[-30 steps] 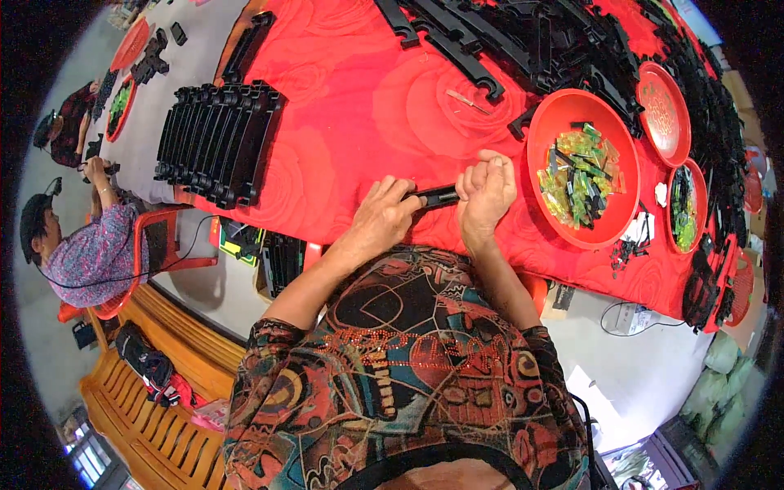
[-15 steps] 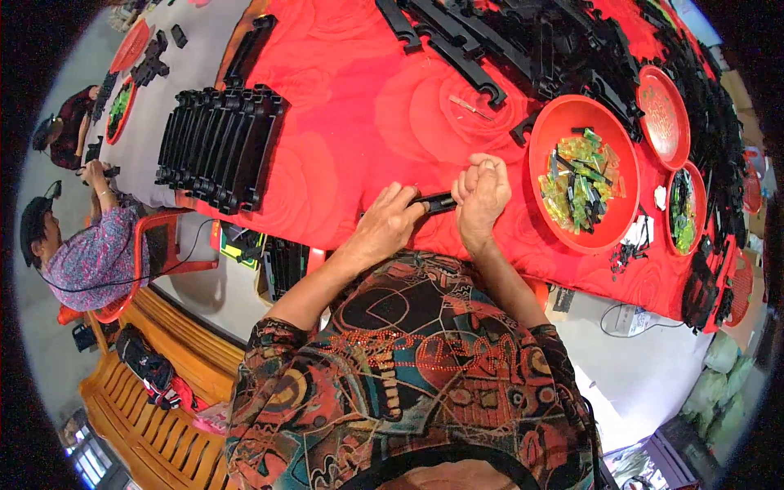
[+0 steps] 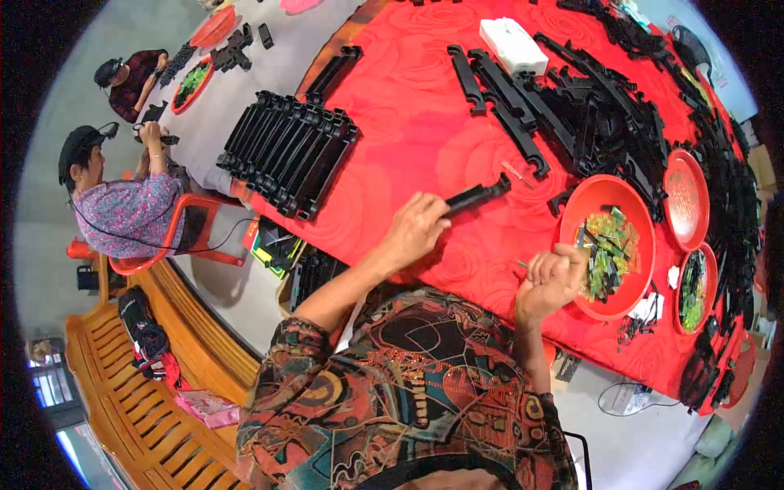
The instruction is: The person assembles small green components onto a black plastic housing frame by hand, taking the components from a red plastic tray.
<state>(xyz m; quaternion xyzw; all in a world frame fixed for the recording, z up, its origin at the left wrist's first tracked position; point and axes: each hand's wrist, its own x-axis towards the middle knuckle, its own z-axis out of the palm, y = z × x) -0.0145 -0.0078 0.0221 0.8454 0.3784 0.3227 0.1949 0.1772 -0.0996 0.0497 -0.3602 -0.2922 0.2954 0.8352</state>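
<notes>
My left hand is closed around one end of a long black plastic part, whose free end points up and right over the red cloth. My right hand is curled like a fist beside the near left rim of a red bowl, apart from the black part. A thin tip sticks out on the left of that fist; what it belongs to is hidden. In the bowl lie many small yellow-green, clear and black pieces.
Left on the red-covered table is a row of similar black parts. A heap of them and a white tissue pack lie beyond. Two smaller red dishes stand right. A person works at the left table.
My hands have moved apart: the right one has gone right to the bowl's edge, while the left still holds the black part, more of which shows. The whole view has turned somewhat.
</notes>
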